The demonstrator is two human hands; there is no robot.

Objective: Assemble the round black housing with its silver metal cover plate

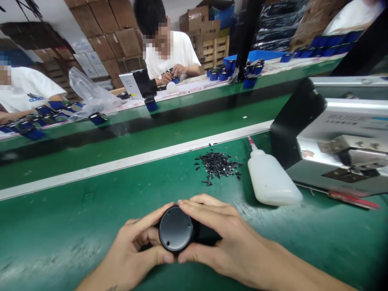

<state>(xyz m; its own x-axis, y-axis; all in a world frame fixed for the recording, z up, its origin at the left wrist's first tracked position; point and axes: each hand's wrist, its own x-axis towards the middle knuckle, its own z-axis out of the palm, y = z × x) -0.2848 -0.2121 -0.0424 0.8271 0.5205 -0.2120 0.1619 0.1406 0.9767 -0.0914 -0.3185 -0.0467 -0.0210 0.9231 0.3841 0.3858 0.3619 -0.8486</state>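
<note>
Between both hands is a round black housing (176, 229), its flat face with small holes turned up toward me. My left hand (133, 246) grips its left side, thumb at the lower edge and fingers along the top. From the right, my right hand (218, 230) closes on the same housing, with fingertips at the top rim and thumb at the bottom. Beyond the hands a pile of small black parts (218, 163) lies on the green bench (91, 238). A white squeeze bottle (271, 178) with a red tip lies to the right of the pile.
A silver machine (348, 141) stands at the right, with a red-handled tool (353, 199) before it. A white rail (136, 159) crosses the bench. Behind it, blue-and-black round parts (150, 104) stand along the line. A co-worker (172, 52) handles one across the line; another person sits at the left.
</note>
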